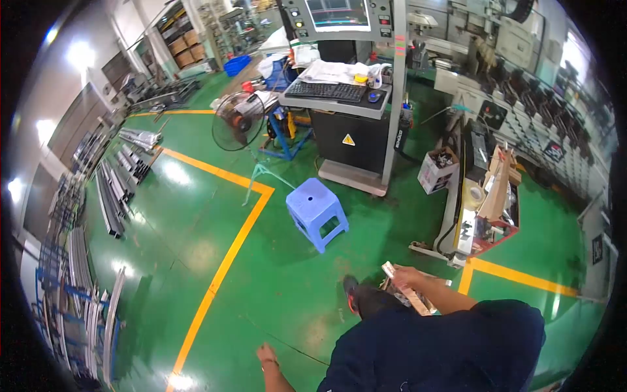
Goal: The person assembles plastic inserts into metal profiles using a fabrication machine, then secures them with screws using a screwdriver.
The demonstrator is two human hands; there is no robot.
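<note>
At lower right, my right hand point(406, 277) is closed on the near side of a light wooden box point(424, 304), beside my right leg. Mixed small pieces show inside it, but my arm and body hide much of the box. My left hand point(266, 353) hangs low over the green floor, fingers curled in, and nothing shows in it. A dark shoe point(351, 285) pokes out ahead of my dark clothing. In front of me stands a blue plastic stool point(313, 202) with a round hole in its seat.
Ahead is a machine console point(346, 140) with keyboard and screen, a fan point(238, 122) to its left. At right stand a white carton point(439, 171) and a loaded red-edged cart point(516, 225). Metal profiles point(112, 196) lie at left. Yellow lines point(222, 274) mark the floor.
</note>
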